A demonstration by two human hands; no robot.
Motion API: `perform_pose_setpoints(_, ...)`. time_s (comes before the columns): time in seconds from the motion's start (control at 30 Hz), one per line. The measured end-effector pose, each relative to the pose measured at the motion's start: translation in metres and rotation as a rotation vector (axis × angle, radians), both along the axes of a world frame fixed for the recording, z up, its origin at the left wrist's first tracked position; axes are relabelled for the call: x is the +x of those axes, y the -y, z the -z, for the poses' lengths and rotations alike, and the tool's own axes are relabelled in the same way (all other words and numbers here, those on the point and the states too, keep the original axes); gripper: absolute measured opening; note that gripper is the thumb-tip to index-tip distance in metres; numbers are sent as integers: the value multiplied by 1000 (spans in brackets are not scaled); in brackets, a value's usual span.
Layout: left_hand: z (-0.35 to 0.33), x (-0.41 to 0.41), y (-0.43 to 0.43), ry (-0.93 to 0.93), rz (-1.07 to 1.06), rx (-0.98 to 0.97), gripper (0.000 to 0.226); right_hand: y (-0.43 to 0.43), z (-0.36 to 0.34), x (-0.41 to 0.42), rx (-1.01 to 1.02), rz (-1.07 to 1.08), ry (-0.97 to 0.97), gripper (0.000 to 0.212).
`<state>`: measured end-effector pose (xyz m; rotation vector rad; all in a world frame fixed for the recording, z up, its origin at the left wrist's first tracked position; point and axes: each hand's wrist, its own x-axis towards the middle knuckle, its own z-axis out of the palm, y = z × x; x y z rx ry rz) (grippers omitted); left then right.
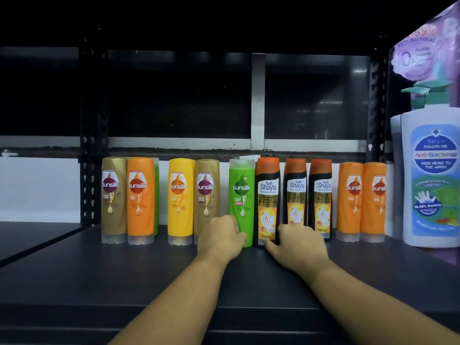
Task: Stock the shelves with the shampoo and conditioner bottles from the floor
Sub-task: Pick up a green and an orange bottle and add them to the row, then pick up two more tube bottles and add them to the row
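view from head height onto a dark shelf [74, 270] w/ a row of upright bottles along its back, both bare forearms reaching in from below.

the left hand [221, 236] is curled round the low left side of a green sunsilk bottle [242, 195], which stands on the shelf near mid-row. just beside it on the right, touching or nearly so, is the first shayla bottle [267, 195], black w/ an orange top. the right hand [296, 242] holds its base: thumb across the front bottom edge, fingers curled round its right side. both bottles stand upright on the shelf.

rest of the row, l to r:
- gold sunsilk bottle [114, 200], then an orange sunsilk bottle [140, 200] touching it, w/ a sliver of another green bottle [156, 195] behind
- a gap, then a yellow sunsilk bottle [181, 200] & second gold bottle [206, 195], partly hidden by the left hand
- right of the held pair, two more shayla bottles [295, 195], set slightly apart
- two orange bottles [351, 200] side by side at the row's right end

far right, nearer the camera: a big white pump bottle [430, 183] w/ a blue anti-bacterial label & green pump, and above it a blurred purple pack [423, 51]. behind the shelf are dark panels w/ pale framing.
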<state>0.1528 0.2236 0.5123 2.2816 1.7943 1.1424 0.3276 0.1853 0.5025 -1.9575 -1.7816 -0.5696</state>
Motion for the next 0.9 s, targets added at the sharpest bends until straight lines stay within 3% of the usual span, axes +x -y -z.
perform_pose_setpoints(0.13, 1, -2, 7, -159, 94, -84, 21, 7, -4, 0, -76, -59, 56, 31)
perform_pose_setpoints(0.27, 7, -7, 18, -259, 162, -155, 28, 20, -2, 6, -231, -168, -31, 29)
perform_pose_setpoints(0.47, 3, -21, 64, -417, 275, -271, 47, 91, -6, 8, -541, -247, -167, 60)
perform_pose_setpoints(0.73, 13, -50, 168, -322, 398, -192, 41, 178, 17, 1, -453, -329, -91, 60)
perform_pose_setpoints(0.9, 40, -60, 224, -190, 466, -112, 48, 244, 30, -8, -327, -419, -294, 52)
